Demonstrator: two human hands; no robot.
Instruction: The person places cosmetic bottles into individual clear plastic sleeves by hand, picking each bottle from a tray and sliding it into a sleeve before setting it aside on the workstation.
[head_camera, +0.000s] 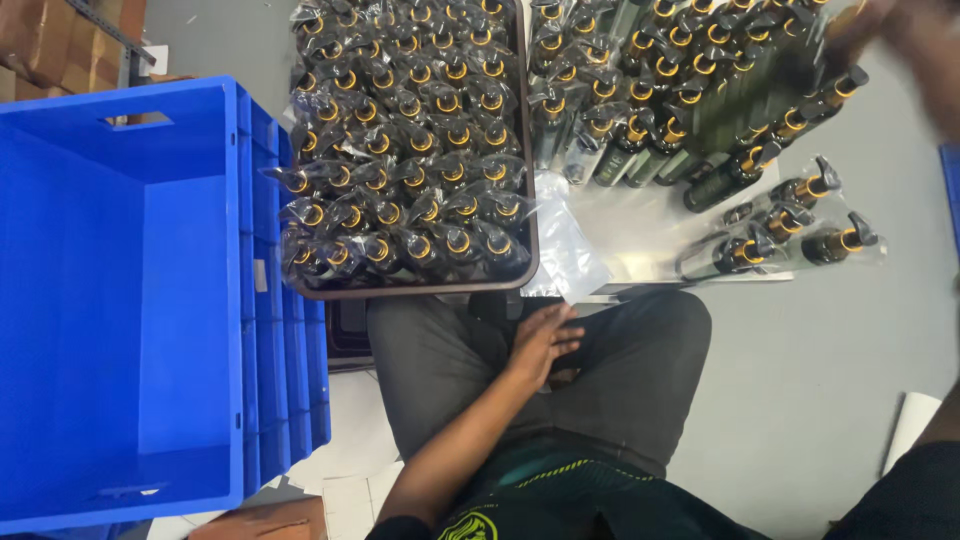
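Observation:
My left hand (545, 340) rests on my lap on grey trousers, fingers apart and holding nothing. My right hand (900, 40) is a blur at the top right, above a group of dark green pump bottles (650, 130) with gold collars; whether it grips one is unclear. A dark tray (531, 200) in front of me is packed with several such bottles, each upright in a clear bag. A loose clear plastic bag (565, 240) lies on the white table top (640, 235) just beyond my left hand. Three bagged bottles (790, 230) lie on their sides at the table's right edge.
A large empty blue plastic crate (130, 300) stands at my left, touching the tray's side. Cardboard boxes (60, 40) sit at the top left. The floor is grey, with white sheets (910, 425) at the right and under my legs.

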